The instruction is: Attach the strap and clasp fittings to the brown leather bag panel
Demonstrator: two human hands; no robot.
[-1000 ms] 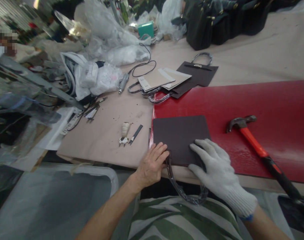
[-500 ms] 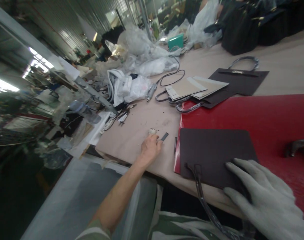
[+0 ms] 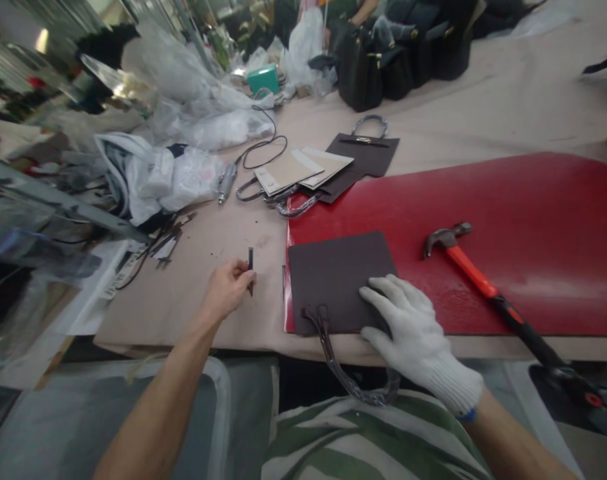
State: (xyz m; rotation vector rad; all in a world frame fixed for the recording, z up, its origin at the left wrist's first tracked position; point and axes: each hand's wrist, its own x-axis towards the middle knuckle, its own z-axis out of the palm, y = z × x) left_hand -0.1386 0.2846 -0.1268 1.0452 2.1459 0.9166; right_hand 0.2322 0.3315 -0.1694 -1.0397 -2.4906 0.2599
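Pinched between the fingers of my left hand [image 3: 229, 288] is a small dark strip [image 3: 251, 257], just above the cloth-covered table [image 3: 193, 280]. My right hand [image 3: 408, 320], in a white glove, lies with spread fingers on the right part of a dark brown panel [image 3: 338, 267]. That panel rests on a red sheet [image 3: 508, 200], and its plastic-wrapped handle [image 3: 340, 373] hangs over the table's front edge. A thin dark piece lies along the red sheet's left edge.
A claw hammer [image 3: 473, 270] lies on the red sheet at right. Behind are beige-backed panels [image 3: 288, 172], a corded tool [image 3: 227, 181], plastic bags [image 3: 198, 180], a teal box [image 3: 264, 80] and black bags [image 3: 360, 67]. Another person's arm shows at the top.
The view has swung right, bringing the whole hammer into sight. My left hand has left the small light object it was touching and now holds the strip upright. My right hand remains on the panel.
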